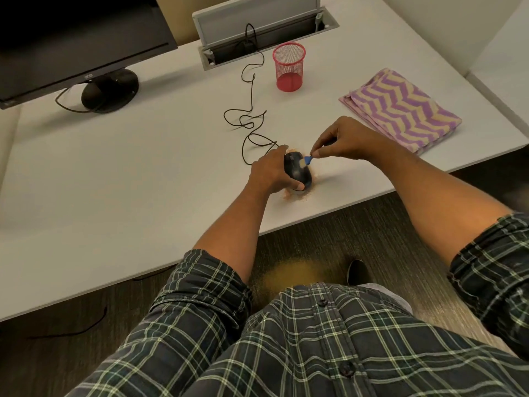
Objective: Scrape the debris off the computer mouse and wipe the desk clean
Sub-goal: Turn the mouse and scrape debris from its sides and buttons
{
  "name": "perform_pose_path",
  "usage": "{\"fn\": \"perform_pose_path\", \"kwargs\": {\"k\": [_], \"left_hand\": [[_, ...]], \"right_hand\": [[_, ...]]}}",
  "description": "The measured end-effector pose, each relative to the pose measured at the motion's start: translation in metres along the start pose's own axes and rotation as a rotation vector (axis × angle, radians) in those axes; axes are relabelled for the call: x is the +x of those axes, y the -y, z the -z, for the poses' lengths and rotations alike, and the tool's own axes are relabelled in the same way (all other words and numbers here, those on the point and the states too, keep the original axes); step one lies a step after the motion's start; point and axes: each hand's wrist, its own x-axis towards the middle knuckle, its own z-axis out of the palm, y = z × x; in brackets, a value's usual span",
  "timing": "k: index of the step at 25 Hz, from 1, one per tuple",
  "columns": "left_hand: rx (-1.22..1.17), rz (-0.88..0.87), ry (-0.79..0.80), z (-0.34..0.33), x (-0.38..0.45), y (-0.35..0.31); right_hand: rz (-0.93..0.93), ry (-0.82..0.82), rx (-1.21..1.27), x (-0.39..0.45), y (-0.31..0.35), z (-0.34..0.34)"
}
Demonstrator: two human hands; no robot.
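A black computer mouse (297,171) stands tipped on its side on the white desk (120,179) near the front edge. My left hand (272,174) grips it from the left, thumb at its near end. My right hand (343,141) pinches a small blue scraper (308,160) whose tip touches the mouse's upturned face. Orange-brown debris (297,196) lies scattered on the desk around and under the mouse. The mouse's dark cable (249,121) curls away toward the back of the desk.
A folded purple-and-cream zigzag cloth (400,110) lies to the right. A red mesh pen cup (289,67) stands behind the mouse, in front of an open cable hatch (257,27). A black monitor (71,38) on its stand occupies the back left. Yellowish dust (292,275) marks the floor below.
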Motion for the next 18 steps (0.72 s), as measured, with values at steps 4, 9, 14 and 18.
{"fn": "perform_pose_path", "kwargs": {"k": [4,9,14,18], "left_hand": [[0.013,-0.013,-0.011,0.000,-0.002,0.000],[0.049,-0.013,-0.003,0.002,-0.004,-0.002],[0.058,0.001,0.049,0.011,-0.001,0.001],[0.033,-0.017,-0.011,0.014,0.001,0.002]], "right_hand": [[-0.062,0.199,-0.251,-0.004,0.003,-0.006],[-0.023,0.094,-0.136,-0.009,0.009,-0.001],[0.058,0.038,-0.151,-0.008,0.012,-0.010],[0.040,0.079,-0.164,-0.012,0.010,-0.019]]}}
